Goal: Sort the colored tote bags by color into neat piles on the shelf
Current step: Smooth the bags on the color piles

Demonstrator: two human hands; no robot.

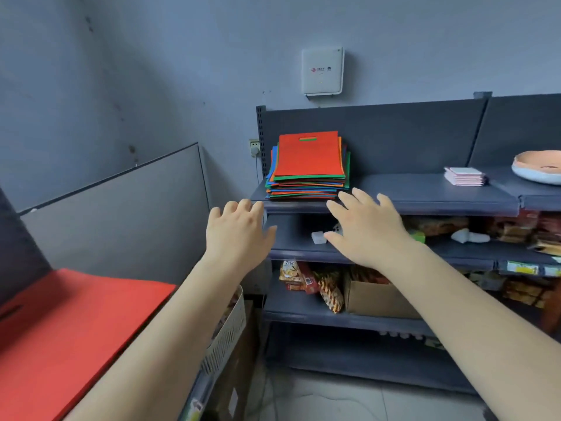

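A mixed stack of tote bags (308,174) in red, green, blue and orange lies at the left end of the grey top shelf (425,192), with a red bag on top. A separate red tote bag (69,323) lies flat on a surface at the lower left. My left hand (239,235) is stretched out with spread fingers just below and left of the stack, holding nothing. My right hand (364,229) is also spread open, its fingertips near the stack's front right corner at the shelf edge.
A pink pack of cards (464,176) and a pale bowl (537,167) sit on the right part of the top shelf. Lower shelves hold snack packs (306,276) and a cardboard box (376,299). A white basket (227,329) stands below my left arm. A grey panel (121,214) leans at left.
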